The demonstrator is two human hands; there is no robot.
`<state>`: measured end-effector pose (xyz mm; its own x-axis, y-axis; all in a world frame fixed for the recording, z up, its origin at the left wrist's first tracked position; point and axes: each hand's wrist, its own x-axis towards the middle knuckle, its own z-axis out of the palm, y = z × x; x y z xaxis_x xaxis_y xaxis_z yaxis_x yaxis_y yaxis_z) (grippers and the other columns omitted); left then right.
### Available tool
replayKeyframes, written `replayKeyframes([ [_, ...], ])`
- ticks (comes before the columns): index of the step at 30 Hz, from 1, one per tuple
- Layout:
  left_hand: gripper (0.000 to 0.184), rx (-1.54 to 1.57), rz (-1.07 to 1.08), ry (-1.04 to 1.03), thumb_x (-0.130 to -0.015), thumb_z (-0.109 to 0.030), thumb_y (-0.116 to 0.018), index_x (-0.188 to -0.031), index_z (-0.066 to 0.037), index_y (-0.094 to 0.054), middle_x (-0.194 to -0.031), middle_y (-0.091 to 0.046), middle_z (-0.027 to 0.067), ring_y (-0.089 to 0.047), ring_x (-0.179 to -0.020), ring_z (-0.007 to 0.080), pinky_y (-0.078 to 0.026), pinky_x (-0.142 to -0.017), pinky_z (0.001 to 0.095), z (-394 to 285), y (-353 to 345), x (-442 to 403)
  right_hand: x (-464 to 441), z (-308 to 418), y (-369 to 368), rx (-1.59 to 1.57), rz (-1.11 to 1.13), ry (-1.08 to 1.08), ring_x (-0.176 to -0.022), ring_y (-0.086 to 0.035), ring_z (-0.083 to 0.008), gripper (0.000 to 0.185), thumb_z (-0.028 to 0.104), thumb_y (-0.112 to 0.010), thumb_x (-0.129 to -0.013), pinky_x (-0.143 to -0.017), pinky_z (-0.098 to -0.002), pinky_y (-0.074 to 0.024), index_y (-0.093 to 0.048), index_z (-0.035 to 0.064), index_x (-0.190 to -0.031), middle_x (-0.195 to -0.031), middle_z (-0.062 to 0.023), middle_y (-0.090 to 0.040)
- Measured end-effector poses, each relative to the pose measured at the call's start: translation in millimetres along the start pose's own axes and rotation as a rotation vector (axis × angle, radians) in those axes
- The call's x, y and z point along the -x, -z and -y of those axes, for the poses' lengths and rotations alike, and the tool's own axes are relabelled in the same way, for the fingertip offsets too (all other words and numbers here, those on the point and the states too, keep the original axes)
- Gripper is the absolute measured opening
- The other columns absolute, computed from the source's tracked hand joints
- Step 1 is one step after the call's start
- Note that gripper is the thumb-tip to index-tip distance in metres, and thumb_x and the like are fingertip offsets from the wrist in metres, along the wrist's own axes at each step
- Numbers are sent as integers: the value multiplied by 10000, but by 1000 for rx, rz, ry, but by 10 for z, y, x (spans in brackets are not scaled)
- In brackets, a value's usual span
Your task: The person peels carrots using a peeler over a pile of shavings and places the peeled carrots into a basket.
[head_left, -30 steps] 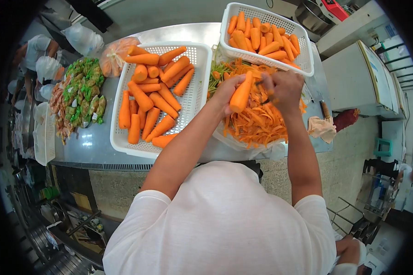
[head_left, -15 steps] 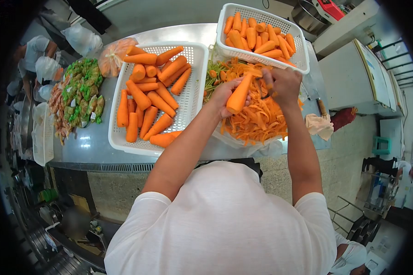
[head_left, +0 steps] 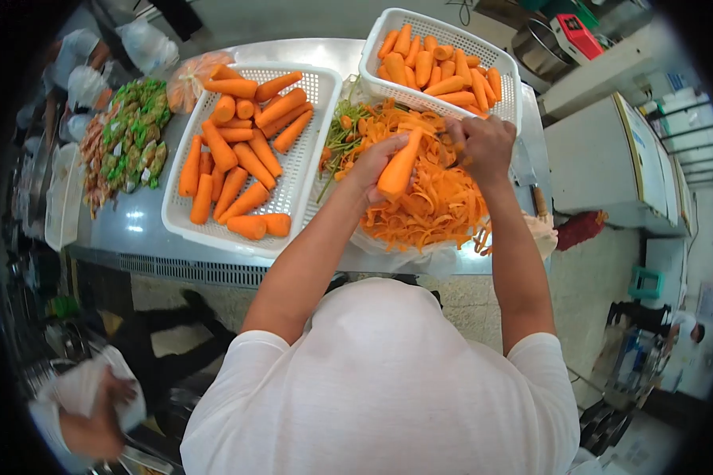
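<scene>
My left hand point(head_left: 372, 165) is wrapped around a large carrot point(head_left: 397, 172), its thick end pointing down toward me. Just right of the carrot's narrow end, my right hand point(head_left: 485, 149) is closed on a peeler point(head_left: 456, 142), mostly hidden by the fingers. Under both hands lies a big heap of carrot peelings point(head_left: 428, 212) on a clear plastic bag point(head_left: 404, 257). Green carrot tops point(head_left: 341, 146) with small cut ends lie at the heap's left side.
A white basket of carrots point(head_left: 329, 107) stands to the left, another white basket point(head_left: 512, 75) at the back right. Bagged green produce point(head_left: 139, 131) lies at the table's far left. A knife point(head_left: 539, 199) and cloth point(head_left: 540, 231) are at the right edge. Another person point(head_left: 95, 404) is at lower left.
The view has shifted slightly, so the baskets sit further left. Both hands keep their hold near the heap. Another person has come into view at lower left.
</scene>
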<state>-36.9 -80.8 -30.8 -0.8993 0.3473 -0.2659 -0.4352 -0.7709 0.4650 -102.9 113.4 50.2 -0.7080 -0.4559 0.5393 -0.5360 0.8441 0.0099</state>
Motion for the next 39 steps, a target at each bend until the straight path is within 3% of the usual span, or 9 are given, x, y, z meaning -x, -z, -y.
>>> replayKeyframes([
  [5,273,176,-193,-16,-1019,-274,-518,-1185,-60,-553,-928,-633,87,-658,-654,200,-605,-574,364,162,-170,-232,148,269,107,-293,-119,373,-644,-556,-232,419,429,-715,-857,-760,-397,-385,-607,150,-564,-584,-20,-601],
  [7,296,82,-28,1,-1020,-272,-510,-1209,-47,-543,-909,-637,89,-664,-678,200,-601,-577,356,214,-160,-200,55,19,-50,-256,-107,318,-652,-561,-230,413,434,-714,-861,-762,-391,-382,-625,150,-575,-586,-19,-608],
  [12,327,-1,-43,-34,-1035,-262,-475,-1293,-68,-527,-888,-645,99,-663,-685,205,-610,-597,347,268,-255,-68,-191,-540,-298,-135,-8,45,-663,-574,-225,395,418,-644,-932,-769,-405,-373,-712,156,-645,-599,-29,-640],
  [17,360,9,-66,-80,-1033,-247,-473,-1354,-88,-503,-911,-652,108,-667,-716,197,-619,-616,327,230,-283,-152,86,-133,12,-288,-79,228,-660,-560,-233,391,417,-677,-882,-775,-417,-383,-658,127,-620,-607,-30,-625],
  [19,360,66,-329,-99,-1031,-238,-454,-1360,-98,-501,-930,-656,109,-677,-736,191,-619,-607,330,173,-576,-123,172,61,94,-445,-146,401,-663,-558,-235,365,390,-689,-866,-781,-416,-381,-646,138,-606,-592,-32,-607],
  [28,313,36,-9,-41,-1046,-295,-456,-1267,-88,-534,-882,-663,92,-694,-716,193,-611,-536,325,206,-199,-14,-252,-566,-353,-179,9,4,-653,-575,-251,447,449,-633,-916,-741,-420,-381,-723,96,-658,-577,-61,-614],
  [31,255,62,-190,-34,-1041,-288,-481,-1150,-71,-559,-843,-660,87,-653,-603,179,-590,-515,319,190,-220,-19,-76,-315,-120,-231,8,69,-657,-577,-247,446,443,-636,-914,-755,-413,-382,-676,123,-605,-562,-50,-592],
  [35,246,152,-134,-36,-1031,-292,-506,-1120,-68,-560,-802,-655,89,-655,-594,181,-588,-507,312,227,-71,-163,204,220,108,-470,-127,335,-650,-575,-249,459,432,-655,-902,-791,-414,-393,-615,141,-550,-530,-32,-557],
  [39,297,22,-28,-13,-1026,-308,-518,-1192,-63,-546,-830,-648,90,-652,-625,180,-577,-498,298,210,-77,-73,-9,-88,-246,-279,-81,204,-640,-574,-261,427,446,-641,-917,-805,-430,-402,-682,136,-627,-623,-41,-646],
])
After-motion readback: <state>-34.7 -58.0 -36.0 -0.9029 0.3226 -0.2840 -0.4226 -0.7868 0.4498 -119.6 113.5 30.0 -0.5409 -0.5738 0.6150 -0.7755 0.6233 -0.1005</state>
